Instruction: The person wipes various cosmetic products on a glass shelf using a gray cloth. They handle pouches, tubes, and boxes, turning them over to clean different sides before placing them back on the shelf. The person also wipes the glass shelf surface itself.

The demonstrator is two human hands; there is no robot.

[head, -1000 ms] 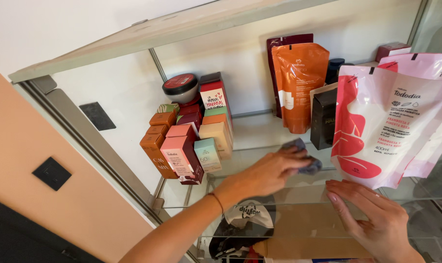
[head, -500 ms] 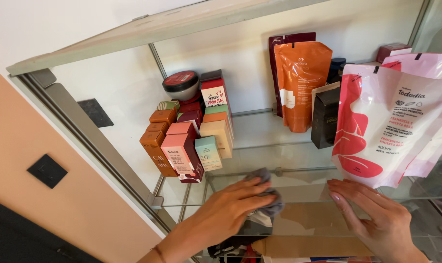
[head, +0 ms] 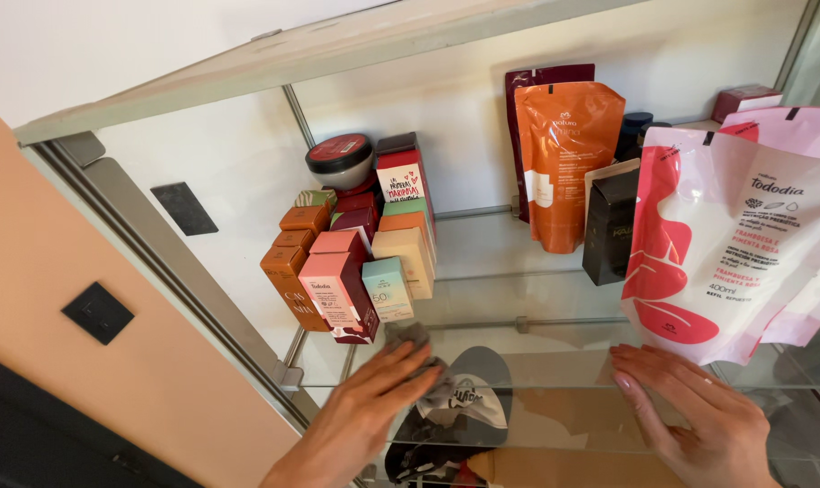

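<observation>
Two hands (head: pixel 374 398) (head: pixel 690 407) flank crowding boxes (head: pixel 356 271) and pouches (head: pixel 726 244).

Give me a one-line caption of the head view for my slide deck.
Left hand presses a grey cloth on a glass shelf; right hand rests flat nearby.

A single head-worn camera looks down and forward into a glass cabinet from close range, tilted slightly so the shelf edges run askew. The glass shelf (head: pixel 555 298) fills the middle of the frame, the boxes (head: pixel 356 262) and pouches (head: pixel 735 235) near the lens. Both hands enter from the bottom edge: left hand (head: pixel 374 407), right hand (head: pixel 690 411).
</observation>
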